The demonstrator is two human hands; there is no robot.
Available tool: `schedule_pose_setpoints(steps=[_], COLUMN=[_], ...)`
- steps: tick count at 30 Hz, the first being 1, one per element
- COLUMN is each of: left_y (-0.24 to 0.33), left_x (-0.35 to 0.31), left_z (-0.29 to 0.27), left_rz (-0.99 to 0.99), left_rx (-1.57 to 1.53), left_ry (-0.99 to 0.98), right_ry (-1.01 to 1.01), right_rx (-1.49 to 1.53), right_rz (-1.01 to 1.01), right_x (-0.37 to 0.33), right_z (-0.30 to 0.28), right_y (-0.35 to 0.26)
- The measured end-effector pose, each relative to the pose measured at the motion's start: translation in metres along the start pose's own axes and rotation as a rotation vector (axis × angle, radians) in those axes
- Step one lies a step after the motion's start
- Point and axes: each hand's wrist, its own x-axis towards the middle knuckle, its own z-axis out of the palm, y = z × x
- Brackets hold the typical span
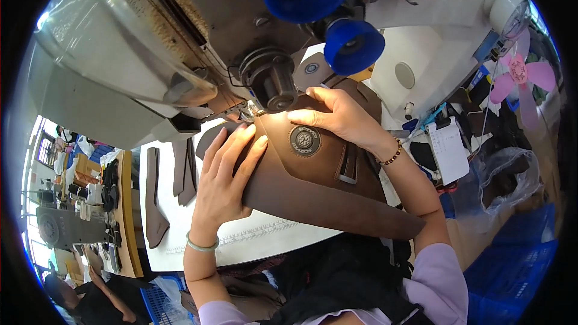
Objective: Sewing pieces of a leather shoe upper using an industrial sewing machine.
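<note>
A brown leather panel (283,195) with a round dark badge (305,140) lies under the head of a sewing machine (271,78), lit by a small lamp at the needle area. My left hand (226,171) rests on the panel's left side, its fingers stretched out towards the needle area. Beyond the badge, my right hand (340,117) lies on the panel with thumb and forefinger extended and apart; its other fingers are partly hidden. A small dark strip with a metallic end (349,165) sits on the panel right of the badge. The needle tip is too small to make out.
Dark cut strips (155,198) lie on the white table (241,244) at left. Blue thread cones or caps (353,46) overhang the work. A pink fan (518,71) stands at right, above a blue crate (512,265). Another person (96,295) sits at lower left.
</note>
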Motion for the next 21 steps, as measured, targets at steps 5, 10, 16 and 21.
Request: schedule_pose_setpoints(steps=[5, 10, 16, 21], left_y=[-0.005, -0.006, -0.01, -0.013], left_x=[-0.003, -0.008, -0.013, -0.014], left_z=[-0.002, -0.004, -0.003, -0.003], left_rz=[0.028, 0.102, 0.149, 0.158], left_rx=[0.005, 0.016, 0.072, 0.067], left_ry=[0.014, -0.004, 0.029, 0.037], right_ry=[0.013, 0.048, 0.002, 0.025], right_rx=[-0.006, -0.006, 0.115, 0.029], right_rz=[-0.101, -0.078, -0.038, -0.058], right_x=[0.001, -0.009, -0.013, -0.011], right_z=[0.004, 0.005, 0.009, 0.01], right_y=[0.001, 0.0, -0.002, -0.007])
